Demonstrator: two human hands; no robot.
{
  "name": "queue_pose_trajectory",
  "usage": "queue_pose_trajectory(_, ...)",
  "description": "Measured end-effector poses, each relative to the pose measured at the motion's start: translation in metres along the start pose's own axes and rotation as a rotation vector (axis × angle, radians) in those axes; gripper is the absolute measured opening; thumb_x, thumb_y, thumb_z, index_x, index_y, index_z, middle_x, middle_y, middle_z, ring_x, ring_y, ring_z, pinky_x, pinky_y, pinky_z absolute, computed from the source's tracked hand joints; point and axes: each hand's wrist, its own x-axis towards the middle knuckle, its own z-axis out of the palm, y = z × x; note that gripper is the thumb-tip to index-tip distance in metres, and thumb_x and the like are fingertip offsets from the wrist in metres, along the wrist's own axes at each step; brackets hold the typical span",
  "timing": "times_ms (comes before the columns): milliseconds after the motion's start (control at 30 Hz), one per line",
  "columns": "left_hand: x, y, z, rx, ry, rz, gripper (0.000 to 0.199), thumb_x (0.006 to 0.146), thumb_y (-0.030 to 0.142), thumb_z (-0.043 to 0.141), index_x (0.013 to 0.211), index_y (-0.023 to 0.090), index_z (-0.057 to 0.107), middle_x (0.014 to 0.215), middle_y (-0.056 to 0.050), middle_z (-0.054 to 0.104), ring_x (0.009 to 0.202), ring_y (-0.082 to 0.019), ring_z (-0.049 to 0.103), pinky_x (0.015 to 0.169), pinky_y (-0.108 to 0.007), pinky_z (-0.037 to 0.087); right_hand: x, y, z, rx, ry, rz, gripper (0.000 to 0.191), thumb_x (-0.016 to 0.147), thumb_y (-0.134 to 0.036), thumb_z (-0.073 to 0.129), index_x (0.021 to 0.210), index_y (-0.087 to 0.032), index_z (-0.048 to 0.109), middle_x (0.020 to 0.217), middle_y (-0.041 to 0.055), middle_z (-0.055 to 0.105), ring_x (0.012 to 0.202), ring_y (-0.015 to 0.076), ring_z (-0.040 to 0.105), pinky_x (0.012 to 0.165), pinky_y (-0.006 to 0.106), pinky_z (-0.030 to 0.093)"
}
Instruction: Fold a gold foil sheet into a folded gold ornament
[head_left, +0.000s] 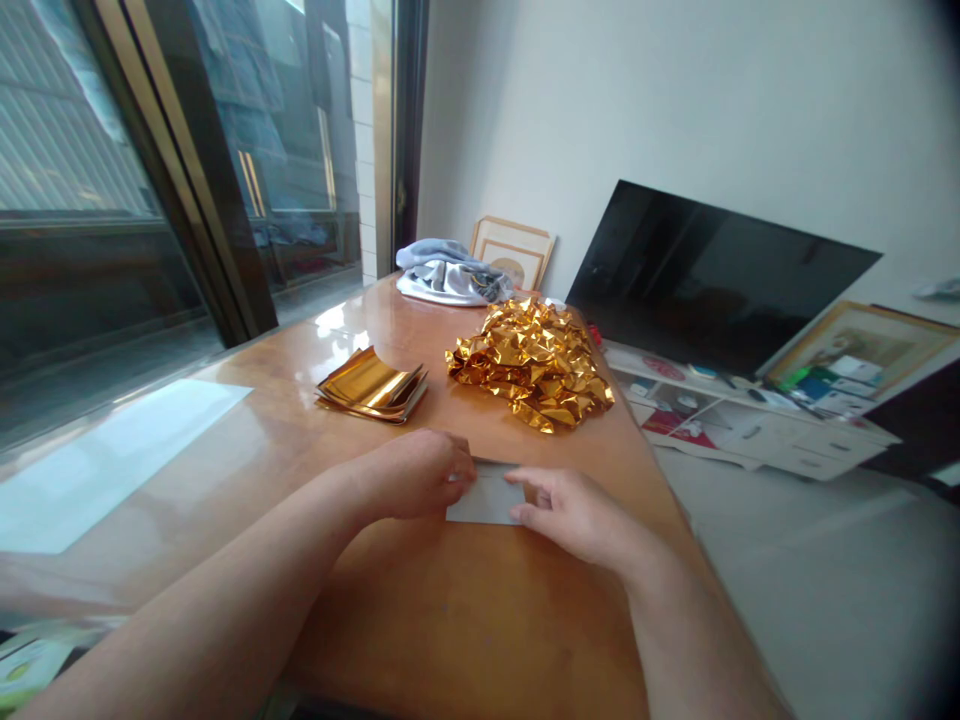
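A small pale sheet of paper [487,500] lies on the wooden table in front of me, its far edge slightly raised. At its left end, my left hand [427,475] has curled fingers gripping the far corner. My right hand [562,505] holds the right end, index finger at the far edge and thumb at the side. Beyond my left hand sits a stack of gold foil sheets [371,383], curled up at the sides. A heap of folded gold foil pieces [536,365] lies farther back to the right.
The shiny table [480,610] runs away from me, with bundled cloth [450,272] and a framed picture [514,250] at its far end. A pale sheet [127,460] lies on the left, by the glass door. To the right stand a television [712,275] and a low white cabinet [757,430].
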Motion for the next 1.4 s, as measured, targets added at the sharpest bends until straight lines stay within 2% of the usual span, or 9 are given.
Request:
queue_pose_trajectory(67, -0.001, 0.001, 0.000, 0.019, 0.017, -0.056, 0.014, 0.079, 0.032, 0.069, 0.088, 0.022, 0.075, 0.094, -0.006, 0.069, 0.085, -0.022, 0.063, 0.079, -0.030, 0.044, -0.004, -0.002, -0.007, 0.042, -0.080, -0.004, 0.054, 0.077, -0.034, 0.076, 0.129, -0.028, 0.067, 0.078, 0.0016, 0.070, 0.068, 0.0188, 0.060, 0.062, 0.027, 0.043)
queue_pose_trajectory(167, -0.002, 0.006, 0.001, 0.098, 0.017, -0.105, 0.038, 0.065, 0.046, 0.082, 0.096, 0.026, 0.074, 0.100, -0.005, 0.067, 0.092, -0.024, 0.062, 0.082, -0.033, 0.042, -0.006, -0.004, -0.013, 0.071, -0.109, -0.007, 0.056, 0.073, -0.033, 0.080, 0.127, -0.028, 0.068, 0.075, -0.0001, 0.067, 0.065, 0.0171, 0.057, 0.061, 0.026, 0.042)
queue_pose_trajectory(233, -0.001, 0.008, 0.002, 0.143, 0.013, -0.107, 0.042, 0.062, 0.048, 0.085, 0.095, 0.026, 0.072, 0.101, -0.004, 0.066, 0.095, -0.026, 0.061, 0.083, -0.034, 0.040, -0.006, -0.005, -0.013, 0.087, -0.115, 0.005, 0.054, 0.075, -0.032, 0.078, 0.127, -0.027, 0.068, 0.076, 0.0001, 0.067, 0.065, 0.0168, 0.057, 0.060, 0.026, 0.042)
queue_pose_trajectory(400, -0.001, 0.008, 0.004, 0.174, 0.024, -0.092, 0.033, 0.068, 0.044, 0.082, 0.092, 0.025, 0.070, 0.100, -0.003, 0.064, 0.095, -0.025, 0.061, 0.080, -0.034, 0.038, -0.005, -0.005, -0.010, 0.098, -0.121, 0.015, 0.053, 0.078, -0.030, 0.075, 0.130, -0.027, 0.066, 0.079, 0.0013, 0.068, 0.068, 0.0176, 0.057, 0.061, 0.026, 0.041)
queue_pose_trajectory(600, 0.000, 0.006, 0.002, 0.152, 0.004, -0.100, 0.021, 0.074, 0.037, 0.077, 0.089, 0.024, 0.070, 0.099, -0.003, 0.063, 0.091, -0.022, 0.060, 0.079, -0.034, 0.038, -0.006, -0.001, -0.013, 0.104, -0.107, 0.014, 0.053, 0.074, -0.030, 0.077, 0.127, -0.029, 0.069, 0.067, -0.0009, 0.061, 0.062, 0.0160, 0.051, 0.056, 0.025, 0.037)
queue_pose_trajectory(933, 0.003, -0.005, 0.008, 0.110, 0.002, -0.106, 0.017, 0.073, 0.033, 0.076, 0.087, 0.027, 0.068, 0.103, -0.001, 0.062, 0.093, -0.022, 0.059, 0.078, -0.033, 0.038, -0.006, -0.002, -0.016, 0.102, -0.144, 0.031, 0.049, 0.077, -0.030, 0.074, 0.126, -0.029, 0.069, 0.068, -0.0017, 0.058, 0.060, 0.0146, 0.048, 0.055, 0.025, 0.035)
queue_pose_trajectory(1100, 0.003, -0.004, 0.006, 0.094, -0.015, -0.112, 0.018, 0.074, 0.034, 0.075, 0.088, 0.026, 0.068, 0.105, -0.002, 0.061, 0.093, -0.021, 0.058, 0.077, -0.031, 0.038, -0.002, 0.003, -0.013, 0.155, -0.128, 0.036, 0.046, 0.079, -0.029, 0.072, 0.125, -0.027, 0.070, 0.076, 0.0004, 0.063, 0.063, 0.0149, 0.050, 0.056, 0.024, 0.037)
queue_pose_trajectory(1267, 0.003, 0.001, 0.000, 0.098, -0.046, -0.118, 0.044, 0.064, 0.053, 0.082, 0.095, 0.025, 0.067, 0.109, -0.004, 0.059, 0.097, -0.025, 0.058, 0.079, -0.032, 0.040, 0.002, 0.008, -0.009, 0.192, -0.149, 0.027, 0.049, 0.081, -0.028, 0.069, 0.130, -0.026, 0.067, 0.090, 0.0025, 0.071, 0.073, 0.0180, 0.058, 0.064, 0.027, 0.045)
queue_pose_trajectory(1400, 0.003, 0.000, -0.001, 0.074, -0.060, -0.116, 0.043, 0.066, 0.052, 0.082, 0.096, 0.024, 0.067, 0.110, -0.005, 0.057, 0.099, -0.025, 0.056, 0.079, -0.031, 0.041, 0.002, 0.008, -0.011, 0.162, -0.155, 0.016, 0.056, 0.081, -0.031, 0.070, 0.136, -0.026, 0.062, 0.108, 0.0042, 0.074, 0.082, 0.0214, 0.064, 0.074, 0.032, 0.050)
